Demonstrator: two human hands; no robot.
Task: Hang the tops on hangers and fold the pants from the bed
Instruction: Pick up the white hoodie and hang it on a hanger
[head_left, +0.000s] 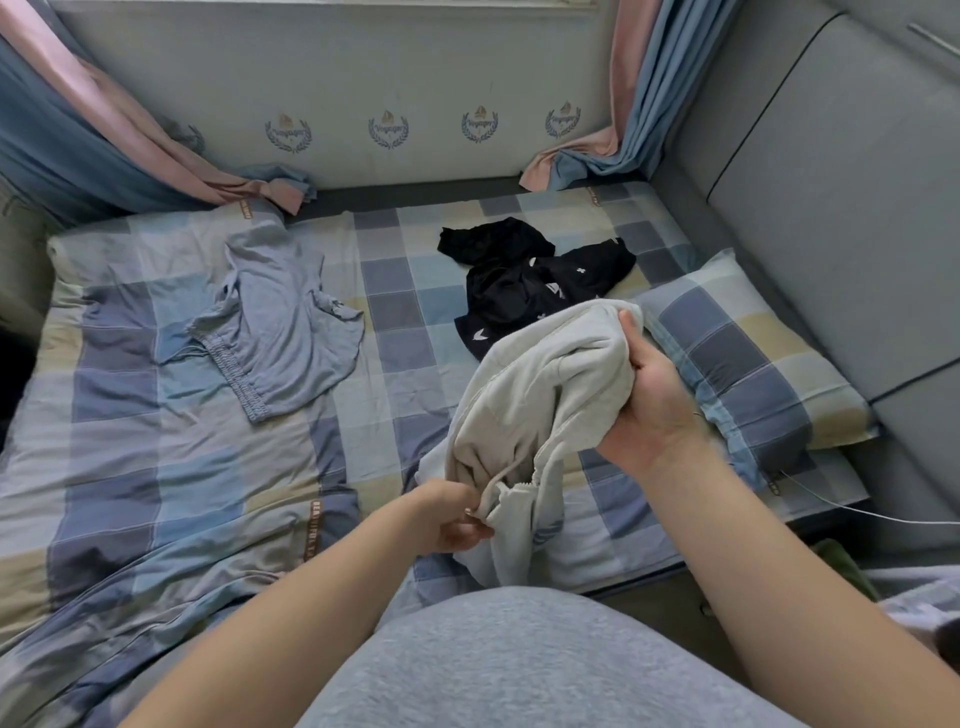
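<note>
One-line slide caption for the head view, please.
Left hand and right hand grip a bunched cream garment over the checked bed; blue-grey clothes and black clothes lie beyond.

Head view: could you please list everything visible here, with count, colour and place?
cream garment: one, cream, held above the bed
grey-blue clothes: one heap, grey-blue, bed's left part
black clothes: one heap, black with white marks, far middle of bed
pillow: one, blue and cream checks, bed's right side
bed: one, blue and cream checked sheet, centre
curtains: two, pink and blue, far corners
cable: one, white, right of the bed
left hand: one, pinches the garment low
right hand: one, grips its upper part
</note>
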